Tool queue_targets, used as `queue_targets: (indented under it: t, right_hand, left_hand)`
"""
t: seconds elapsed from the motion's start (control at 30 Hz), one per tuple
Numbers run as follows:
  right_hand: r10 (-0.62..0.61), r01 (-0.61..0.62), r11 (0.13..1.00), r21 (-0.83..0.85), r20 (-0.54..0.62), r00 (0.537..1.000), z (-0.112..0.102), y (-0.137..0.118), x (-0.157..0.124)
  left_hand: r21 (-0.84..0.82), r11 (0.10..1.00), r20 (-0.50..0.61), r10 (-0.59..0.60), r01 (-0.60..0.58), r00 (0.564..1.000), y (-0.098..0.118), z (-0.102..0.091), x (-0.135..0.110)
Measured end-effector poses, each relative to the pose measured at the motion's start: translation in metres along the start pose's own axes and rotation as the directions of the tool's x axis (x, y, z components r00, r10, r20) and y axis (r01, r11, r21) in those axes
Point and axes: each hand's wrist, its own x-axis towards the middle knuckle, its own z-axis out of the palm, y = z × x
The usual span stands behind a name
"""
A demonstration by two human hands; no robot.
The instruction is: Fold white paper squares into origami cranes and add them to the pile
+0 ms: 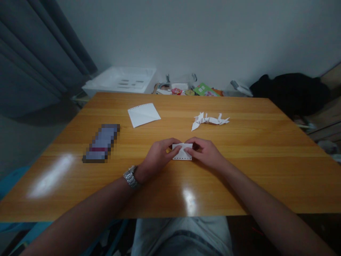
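A small folded piece of white paper (182, 154), with a row of punched holes along its near edge, is held between my two hands just above or on the table. My left hand (160, 153) pinches its left side, thumb on top and fingers behind the far edge. On the right side, my right hand (206, 151) grips it the same way, its thumb pressing near the middle. The fingertips behind the paper are partly hidden. Beyond my right hand lies a folded white paper figure (210, 120), long and spiky like a dragon.
A white sheet (144, 114) with a holed edge lies at the back left of the wooden table (266, 170). A pixelated phone-like object (102, 143) rests at left. Behind the table stand a white tray (125, 80), assorted packets (205, 90) and a black cloth-like heap (290, 89).
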Motion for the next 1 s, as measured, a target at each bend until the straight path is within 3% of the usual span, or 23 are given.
queue_targets:
  t: [0.27, 0.43, 0.8, 1.0]
  right_hand:
    - [0.067, -0.068, 0.997, -0.021, -0.025, 0.997, 0.004, 0.006, 0.002]
    - [0.093, -0.106, 0.987, -0.117, -0.105, 0.99, 0.001, 0.011, 0.004]
    - [-0.013, -0.016, 0.935, -0.355, -0.078, 0.997, -0.001, 0.018, 0.008]
    - [-0.087, 0.049, 0.916, -0.399, -0.077, 0.993, -0.001, 0.027, 0.008]
  left_hand:
    - [0.02, 0.999, 0.016, -0.034, 0.034, 0.999, -0.005, 0.004, 0.001]
    - [0.156, 0.983, -0.034, 0.102, -0.095, 0.994, -0.009, 0.004, 0.003]
    - [0.394, 0.883, 0.2, 0.19, -0.257, 0.961, -0.006, 0.006, -0.004]
    - [0.432, 0.86, 0.234, 0.186, -0.273, 0.954, -0.008, 0.007, -0.006]
